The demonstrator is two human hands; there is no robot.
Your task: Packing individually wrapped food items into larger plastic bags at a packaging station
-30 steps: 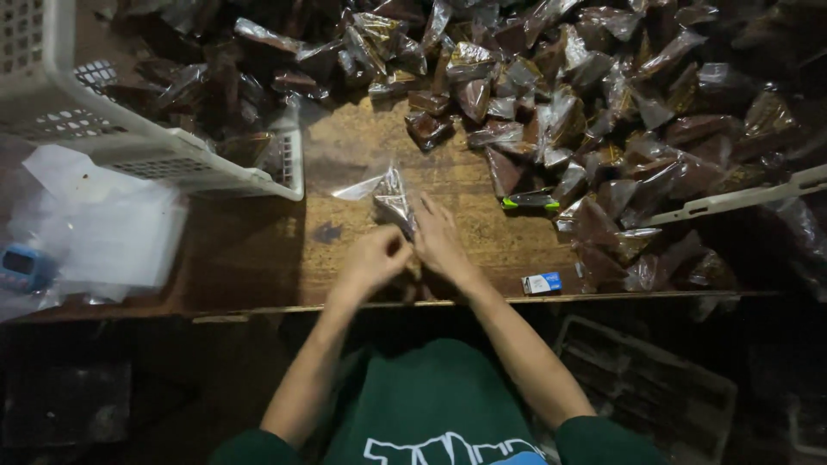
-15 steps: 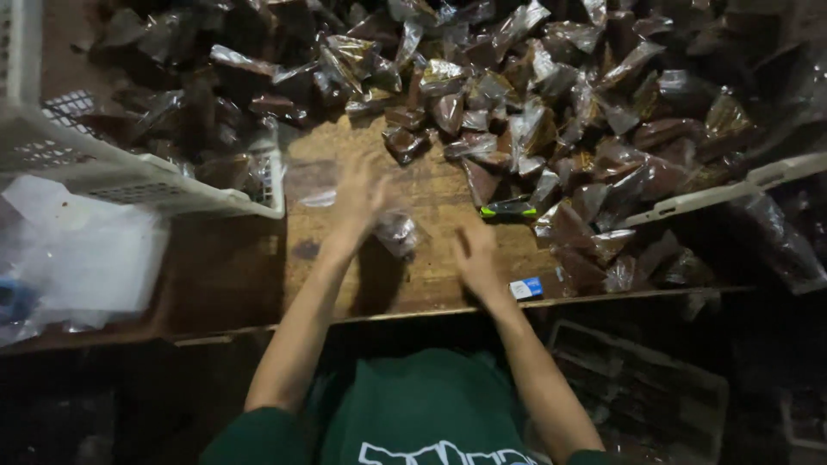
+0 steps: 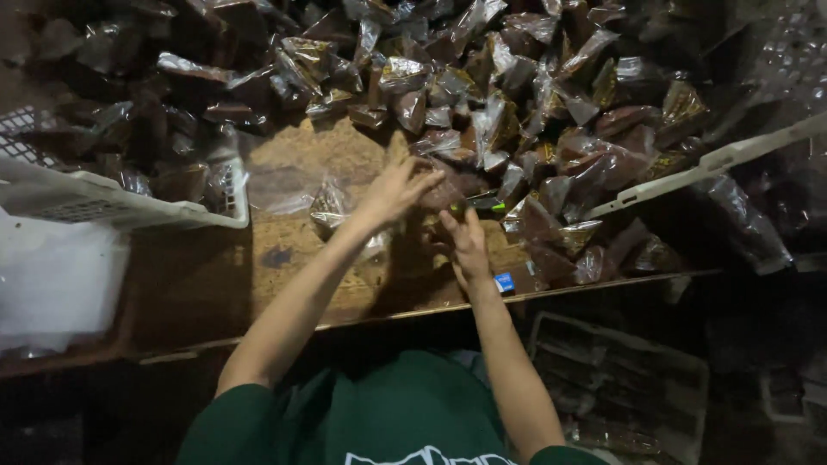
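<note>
My left hand [image 3: 398, 185] stretches out over the wooden table [image 3: 301, 155], fingers spread, with its tips on a dark brown packet [image 3: 448, 191] at the edge of a big pile of clear-wrapped brown packets [image 3: 517, 95]. My right hand [image 3: 465, 243] lies just below it, fingers apart and pointing at a small green object [image 3: 488, 206]. It holds nothing. One sealed packet [image 3: 328, 207] lies alone on the table to the left of my left forearm.
A white plastic basket [image 3: 129, 208] with several packets stands at the left, and clear plastic bags [image 3: 52, 284] lie below it. A white tray edge [image 3: 715, 159] crosses the right side. A small blue object [image 3: 504, 282] sits by the table's front edge.
Both hands let go of the packet they held together a second ago. It now lies on the table, and my left hand has reached up and right to the pile.
</note>
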